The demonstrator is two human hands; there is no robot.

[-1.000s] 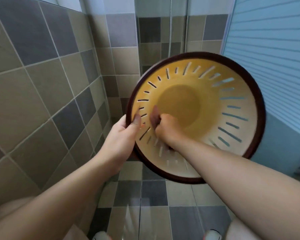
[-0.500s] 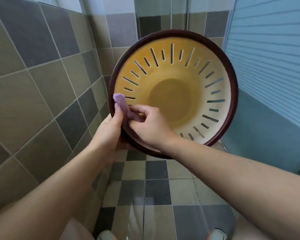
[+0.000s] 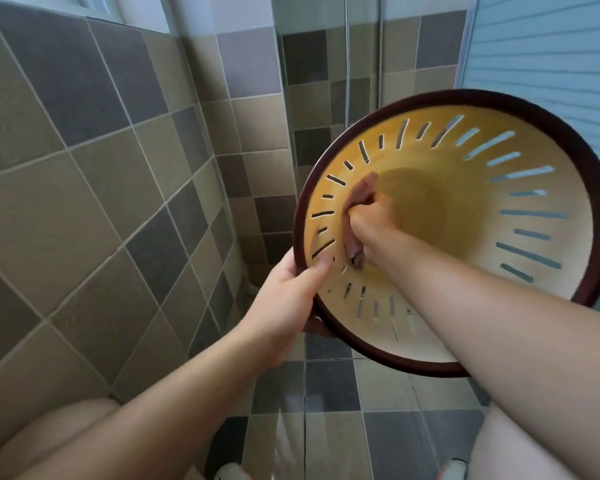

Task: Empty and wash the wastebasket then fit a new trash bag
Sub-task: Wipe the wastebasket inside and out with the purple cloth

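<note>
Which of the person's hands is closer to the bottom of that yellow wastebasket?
The right hand. It reaches inside the wastebasket, gripping a cloth against the inner wall beside the bottom. The left hand holds the dark rim, farther out.

Both forearms are bare to the edge of view, with no sleeves, watch, bracelet or rings showing on the left hand (image 3: 284,299) or the right hand (image 3: 371,216). Bare knees sit at seven and five o'clock. Pale shoe toes (image 3: 229,472) peek in at six o'clock, blurred, one with a reddish trim.
</note>
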